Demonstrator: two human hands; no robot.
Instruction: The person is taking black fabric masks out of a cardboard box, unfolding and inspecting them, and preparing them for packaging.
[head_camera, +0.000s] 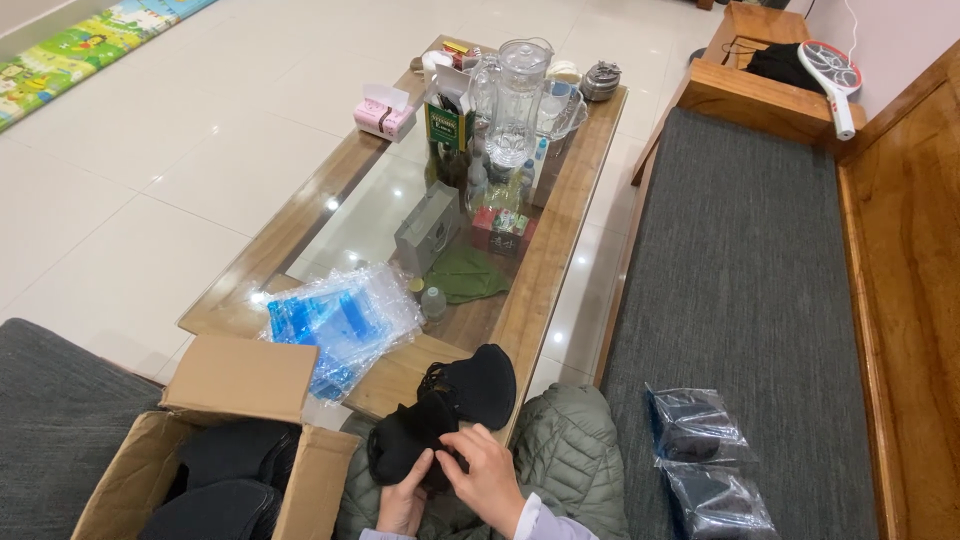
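Observation:
Both my hands work at a black fabric face mask (405, 445) held just above my lap at the bottom centre. My left hand (403, 506) grips its lower edge. My right hand (489, 473) pinches the mask's right side. Another black mask (478, 383) lies on the near corner of the wooden coffee table (545, 270), touching the one I hold. A pile of clear and blue plastic bags (345, 320) rests on the table to the left.
An open cardboard box (240, 385) with black masks stands at my left. Two bagged masks (700, 455) lie on the grey bench cushion (740, 260) at right. The table holds a glass pitcher (515, 100), a tissue box (384, 115), bottles and small boxes.

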